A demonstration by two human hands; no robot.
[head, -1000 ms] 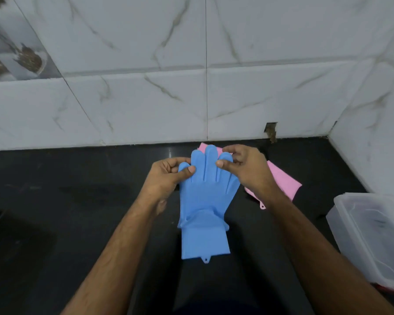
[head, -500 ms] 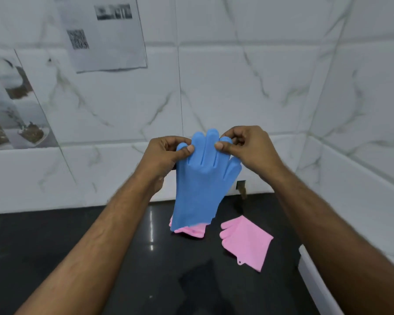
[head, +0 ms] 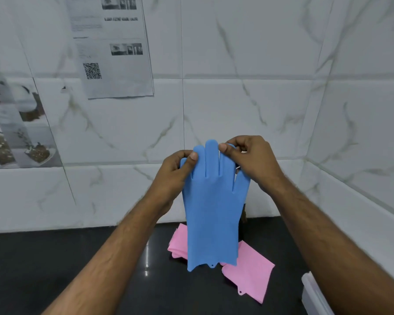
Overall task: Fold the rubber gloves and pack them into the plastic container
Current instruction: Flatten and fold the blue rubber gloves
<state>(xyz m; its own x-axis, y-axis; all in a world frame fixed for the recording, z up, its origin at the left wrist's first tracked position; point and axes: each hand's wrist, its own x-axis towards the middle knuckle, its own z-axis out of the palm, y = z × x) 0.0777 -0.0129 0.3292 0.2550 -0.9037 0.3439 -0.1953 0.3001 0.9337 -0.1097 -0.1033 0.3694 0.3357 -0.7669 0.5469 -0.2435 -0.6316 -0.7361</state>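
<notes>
Up in the air, above the worktop (head: pixel 77 269): blue glove (head: pixel 212 208), held upright, fingertips at top, cuff hanging down with a small hang tab at its lower edge. Left hand (head: pixel 175 176) pinching the glove's outer finger on the left side, thumb in front, other fingers curled behind; grip narrow and closed on blue rubber. Right hand (head: pixel 250 160) pinching a glove finger near the top right, thumb pressed against the front, remaining fingers curled; likewise a tight grip on the same glove. Both forearms reaching in from the near edge.

Below and behind the hanging cuff, flat on the dark glossy worktop close to its back edge: pink glove (head: pixel 253 269), cuff end toward the near right, with a hang tab visible at that end. More pink rubber (head: pixel 178 244) showing left of the blue cuff, bristled along one edge; whether a second glove or part of the first, cannot tell, since blue covers the join.

At the right edge of the worktop, cut off by the frame and partly behind the right forearm: translucent plastic container (head: pixel 312 292), only a corner visible.

On the marbled white wall tiles (head: pixel 248 110) behind: printed paper sheet (head: pixel 114 48) with small photos and a QR code, stuck up at top left. Further left, decorative picture tiles (head: pixel 14 133).
</notes>
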